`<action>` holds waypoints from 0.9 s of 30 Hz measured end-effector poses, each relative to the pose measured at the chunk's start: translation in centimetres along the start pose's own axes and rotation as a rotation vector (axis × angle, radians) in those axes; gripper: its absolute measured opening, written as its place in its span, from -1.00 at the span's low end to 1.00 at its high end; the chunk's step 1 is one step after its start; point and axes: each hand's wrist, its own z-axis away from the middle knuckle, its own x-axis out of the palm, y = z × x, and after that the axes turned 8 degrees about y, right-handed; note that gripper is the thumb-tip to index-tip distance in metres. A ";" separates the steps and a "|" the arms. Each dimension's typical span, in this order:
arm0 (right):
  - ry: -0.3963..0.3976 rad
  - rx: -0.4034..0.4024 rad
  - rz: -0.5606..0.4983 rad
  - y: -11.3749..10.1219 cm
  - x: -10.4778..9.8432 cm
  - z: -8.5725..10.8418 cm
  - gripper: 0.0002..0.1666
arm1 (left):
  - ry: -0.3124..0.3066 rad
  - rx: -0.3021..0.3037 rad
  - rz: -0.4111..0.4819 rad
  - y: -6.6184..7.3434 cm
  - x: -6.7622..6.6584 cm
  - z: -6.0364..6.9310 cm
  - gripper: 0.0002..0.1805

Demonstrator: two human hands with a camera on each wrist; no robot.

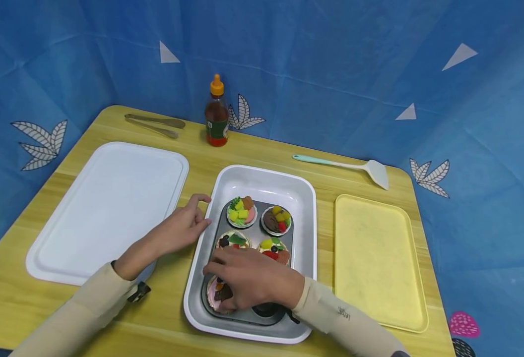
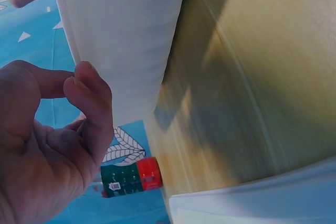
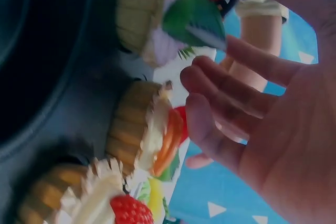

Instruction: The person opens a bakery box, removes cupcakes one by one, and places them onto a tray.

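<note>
My right hand reaches over a pink-creamed tart at the near left of a grey muffin pan. Thumb and fingers are spread above its topping; in the right wrist view the index fingertip meets the green leaf. Several fruit-topped tarts fill other cups, including one with chocolate cream; the near right cup is dark and bare. The pan lies in a deep white tray. At this tray's left rim is my left hand, its thumb and index fingertips against the edge and nothing gripped.
A flat white tray lies on the left and a yellow tray on the right. Along the back are wooden tongs, a sauce bottle with an orange cap, and a spatula. A blue curtain hangs behind.
</note>
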 end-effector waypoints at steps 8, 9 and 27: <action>-0.032 0.017 0.083 -0.8 0.7 0.2 -0.16 | 0.013 0.012 -0.006 -0.1 0.1 -0.2 -0.51; -0.035 0.014 0.088 -0.9 0.8 0.2 -0.16 | 0.015 0.016 -0.007 -0.1 0.1 -0.2 -0.52; -0.066 -0.016 0.146 -1.7 2.8 0.3 -0.18 | 0.023 -0.002 0.010 -0.4 0.4 0.3 -0.50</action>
